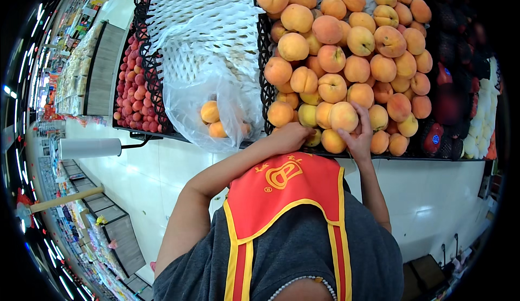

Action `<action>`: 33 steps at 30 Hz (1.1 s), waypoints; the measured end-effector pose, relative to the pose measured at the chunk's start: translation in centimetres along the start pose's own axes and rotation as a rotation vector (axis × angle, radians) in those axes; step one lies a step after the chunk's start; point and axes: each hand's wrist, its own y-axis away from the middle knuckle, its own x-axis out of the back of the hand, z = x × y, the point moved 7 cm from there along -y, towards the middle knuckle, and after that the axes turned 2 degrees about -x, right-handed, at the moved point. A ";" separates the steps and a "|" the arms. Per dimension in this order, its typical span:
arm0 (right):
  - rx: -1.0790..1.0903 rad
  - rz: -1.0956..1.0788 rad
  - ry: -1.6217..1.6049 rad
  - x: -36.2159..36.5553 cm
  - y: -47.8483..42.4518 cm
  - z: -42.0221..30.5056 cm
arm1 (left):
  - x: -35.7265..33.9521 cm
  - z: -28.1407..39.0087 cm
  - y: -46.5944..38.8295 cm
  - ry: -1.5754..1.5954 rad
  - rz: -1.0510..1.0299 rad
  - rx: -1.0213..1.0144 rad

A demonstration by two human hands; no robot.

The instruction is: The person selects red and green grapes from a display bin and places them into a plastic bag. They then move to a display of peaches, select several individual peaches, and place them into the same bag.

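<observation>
Yellow-orange peaches [293, 46] lie heaped in a black plastic crate before me. My right hand [359, 133] holds one peach [343, 116] between thumb and fingers at the near side of the heap. At the crate's front edge, my left hand [293, 137] reaches among the lowest fruit; its fingertips are partly hidden, so I cannot tell whether it grips one. To the left, a clear plastic bag [187, 118] with several peaches in it rests on white foam netting [203, 28].
Small red fruit [136, 93] fills a crate at the far left, beyond a black lattice divider [151, 69]. Dark netted produce and red fruit [434, 138] lie at the right. A white roll [90, 148] on a black arm juts from the stand's left front.
</observation>
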 end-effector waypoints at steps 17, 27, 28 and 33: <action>0.429 -0.733 0.878 -9.0 1.4 -3.2 | 10.1 -1.2 10.6 -0.133 0.727 0.105; 0.209 -0.143 0.645 -3.3 -0.7 -7.0 | 2.2 2.2 3.7 -0.268 0.227 -0.323; 0.205 -0.101 0.650 -2.6 -0.6 -6.9 | 1.3 3.0 2.7 -0.338 0.170 -0.409; 0.142 0.105 0.496 1.3 1.3 -5.4 | -3.7 1.9 -0.8 -0.572 -0.054 -0.693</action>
